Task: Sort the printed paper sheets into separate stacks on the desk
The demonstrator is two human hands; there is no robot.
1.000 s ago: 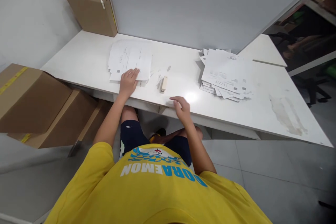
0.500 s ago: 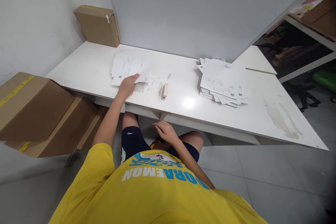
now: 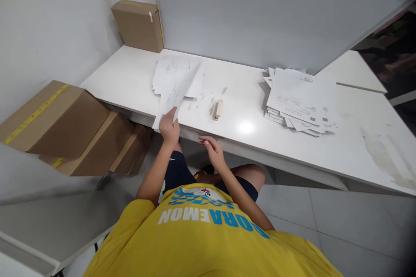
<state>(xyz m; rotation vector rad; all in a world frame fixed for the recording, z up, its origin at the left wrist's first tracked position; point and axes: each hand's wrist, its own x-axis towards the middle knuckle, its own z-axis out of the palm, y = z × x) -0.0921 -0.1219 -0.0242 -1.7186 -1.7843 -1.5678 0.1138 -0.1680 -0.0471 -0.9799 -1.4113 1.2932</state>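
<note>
L hand (image 3: 169,127) fingers pinch 1 white sheet (image 3: 180,88), bent, near end over front edge of surface (image 3: 242,82), far end above L paper pile (image 3: 161,77). R hand (image 3: 213,150) fingers loosely bent, nothing in them, just off front edge. 1 cream stapler (image 3: 219,110) on surface, betw. L pile & R paper pile (image 3: 299,97). Cartons: 1 back carton (image 3: 139,28) in far L corner, at least 3 side cartons (image 3: 73,123) L of surface.
</note>
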